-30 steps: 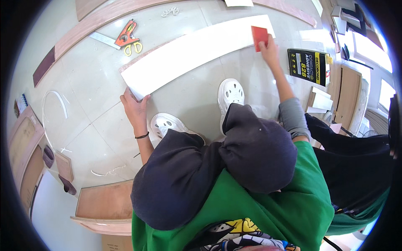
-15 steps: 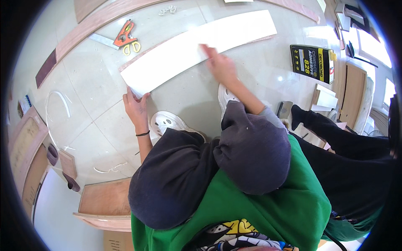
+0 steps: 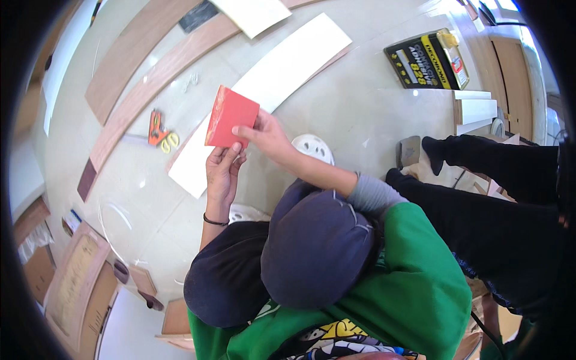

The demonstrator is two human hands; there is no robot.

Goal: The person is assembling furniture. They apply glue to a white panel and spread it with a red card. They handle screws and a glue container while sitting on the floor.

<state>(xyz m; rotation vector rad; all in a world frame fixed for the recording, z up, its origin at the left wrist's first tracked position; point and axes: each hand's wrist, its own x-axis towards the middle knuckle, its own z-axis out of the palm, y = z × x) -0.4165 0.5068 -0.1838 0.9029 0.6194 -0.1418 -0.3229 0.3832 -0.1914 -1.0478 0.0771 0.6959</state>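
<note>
A flat, square red piece (image 3: 234, 117) with a pale, worn left edge is up in front of me, over the floor. My right hand (image 3: 264, 137) grips its right side, thumb on the face. At its lower edge, my left hand (image 3: 222, 171) pinches it between thumb and fingers. Beneath lies a long white strip (image 3: 294, 57) on a wooden board, whose edge shows along the strip's right side. The red piece and my hands cover part of the strip.
To the left lie an orange combination square (image 3: 156, 127) and yellow-handled scissors (image 3: 170, 142). Long curved wooden boards (image 3: 138, 90) stretch beyond them. A black and yellow adhesive can (image 3: 429, 60) stands at the far right. Another person's dark-clothed legs (image 3: 480, 156) extend in from the right.
My left hand has left the strip's near end and now holds the red piece. My right hand has come back left, raising the piece. The view has turned, and another white sheet shows at the top.
</note>
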